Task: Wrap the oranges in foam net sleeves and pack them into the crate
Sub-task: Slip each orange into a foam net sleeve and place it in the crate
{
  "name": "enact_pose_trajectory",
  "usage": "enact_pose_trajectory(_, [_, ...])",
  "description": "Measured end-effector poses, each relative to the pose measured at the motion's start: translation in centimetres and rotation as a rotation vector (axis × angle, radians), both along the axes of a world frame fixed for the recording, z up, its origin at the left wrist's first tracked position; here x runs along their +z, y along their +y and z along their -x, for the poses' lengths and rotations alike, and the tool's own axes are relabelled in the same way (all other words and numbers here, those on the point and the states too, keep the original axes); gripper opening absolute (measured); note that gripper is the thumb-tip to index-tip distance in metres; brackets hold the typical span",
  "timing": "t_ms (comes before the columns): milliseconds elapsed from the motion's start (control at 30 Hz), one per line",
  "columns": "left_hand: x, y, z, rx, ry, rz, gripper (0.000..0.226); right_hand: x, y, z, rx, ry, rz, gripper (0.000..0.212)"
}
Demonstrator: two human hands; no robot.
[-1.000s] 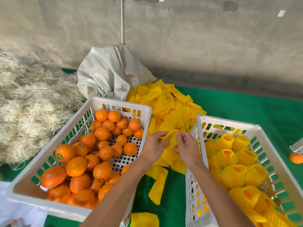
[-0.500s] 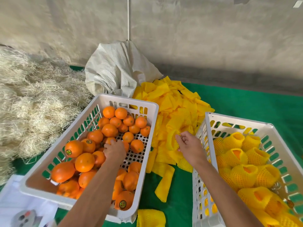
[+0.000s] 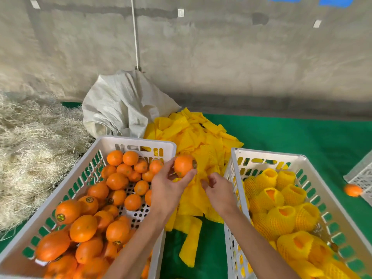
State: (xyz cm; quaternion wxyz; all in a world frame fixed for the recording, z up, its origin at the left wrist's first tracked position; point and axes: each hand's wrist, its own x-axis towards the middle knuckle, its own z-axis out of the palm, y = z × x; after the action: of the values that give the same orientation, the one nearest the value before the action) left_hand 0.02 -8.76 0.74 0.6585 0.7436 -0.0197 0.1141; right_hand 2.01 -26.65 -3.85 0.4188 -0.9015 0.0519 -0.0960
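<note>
The left hand [image 3: 169,186] is gripping a bare orange [image 3: 183,165] in its curled fingers, holding it up between the two white crates. The right hand [image 3: 218,191] is pinching a yellow foam net sleeve [image 3: 203,170] beside it, over the sleeve pile [image 3: 193,135].

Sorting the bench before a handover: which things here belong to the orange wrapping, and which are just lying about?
In use: left hand with orange; right hand at foam sleeves; left crate; right crate.
Lying about: sack; straw; stray orange.
</note>
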Motion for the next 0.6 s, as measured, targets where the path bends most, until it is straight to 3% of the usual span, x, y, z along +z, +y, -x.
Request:
enact_pose_trajectory(67, [0.2,-2.8,0.3,-0.222,0.129,0.186,0.051,0.1,-0.1,0.1,-0.013,-0.017,-0.051,0.008])
enact_pose_trajectory(133, [-0.3,-4.3,0.6,-0.326,0.259,0.333,0.053,0.3,-0.2,0.7,-0.015,-0.033,-0.159,0.007])
enact_pose_trajectory(200, [-1.2,-4.6,0.5,-0.278,0.339,0.366,0.065,0.5,-0.2,1.2,-0.016,-0.016,-0.201,0.014])
enact_pose_trajectory(333, [-2.0,-3.6,0.2,-0.153,0.416,0.375,0.074,0.8,0.0,0.9,0.041,-0.006,-0.008,0.015])
enact_pose_trajectory(467, [-2.4,-3.0,0.0,-0.323,0.521,0.530,0.074,0.6,-0.1,0.8,0.098,0.020,0.032,0.015])
enact_pose_trajectory(600, [-2.6,-2.6,-0.8,-0.300,0.613,0.683,0.060,0.6,-0.5,0.6,0.121,-0.021,-0.214,0.023])
